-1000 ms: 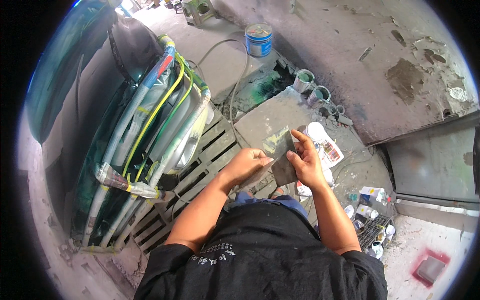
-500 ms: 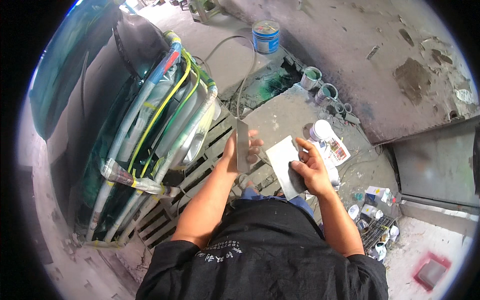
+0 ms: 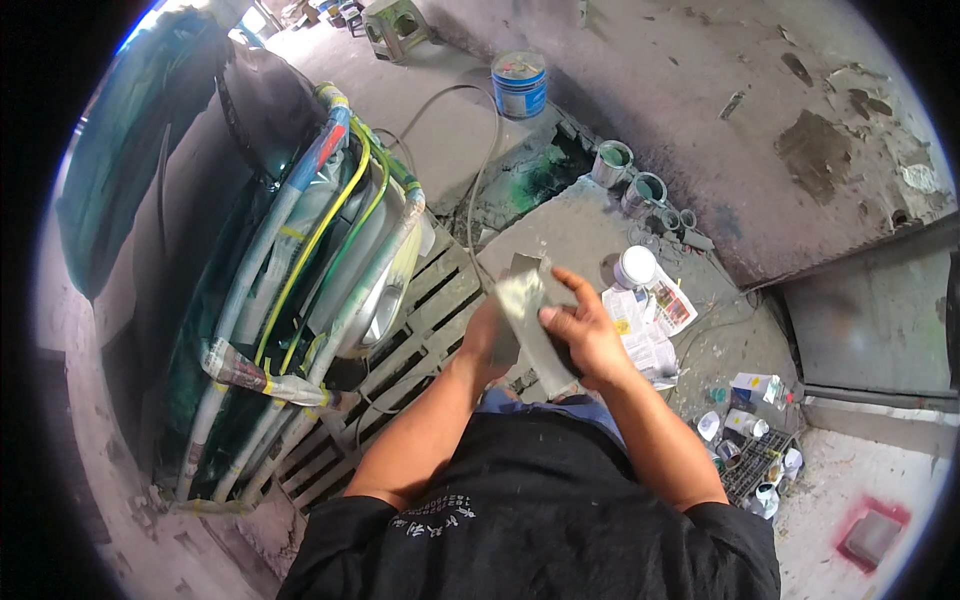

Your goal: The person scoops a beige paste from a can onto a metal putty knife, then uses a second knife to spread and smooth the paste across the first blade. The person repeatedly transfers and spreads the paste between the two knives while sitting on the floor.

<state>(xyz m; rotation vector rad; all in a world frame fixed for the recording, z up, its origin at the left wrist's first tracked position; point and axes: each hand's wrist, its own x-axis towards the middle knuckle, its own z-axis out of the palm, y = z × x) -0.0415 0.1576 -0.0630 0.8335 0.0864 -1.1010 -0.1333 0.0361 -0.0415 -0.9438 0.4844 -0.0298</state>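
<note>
My left hand (image 3: pixel 487 338) and my right hand (image 3: pixel 588 338) meet in front of my chest. The right hand grips a flat grey board (image 3: pixel 540 345) smeared with pale filler, thumb on top. The left hand holds a thin dark scraper blade (image 3: pixel 520 285) pressed against the board's upper end; most of this hand is hidden behind board and blade. Both are held above a wooden pallet (image 3: pixel 425 325) and a dusty concrete slab (image 3: pixel 560 235).
A masked vehicle part (image 3: pixel 330 260) wrapped in tape and paper leans at left. A blue paint can (image 3: pixel 519 83), two green-stained tins (image 3: pixel 628 178), a white tub (image 3: pixel 635 267), newspaper (image 3: pixel 650 320), a crate of small pots (image 3: pixel 755 465) and a hose (image 3: pixel 480 150) lie around.
Half a second ago my hands were apart, the blade raised in the left. Now blade and board are brought together, higher in the view.
</note>
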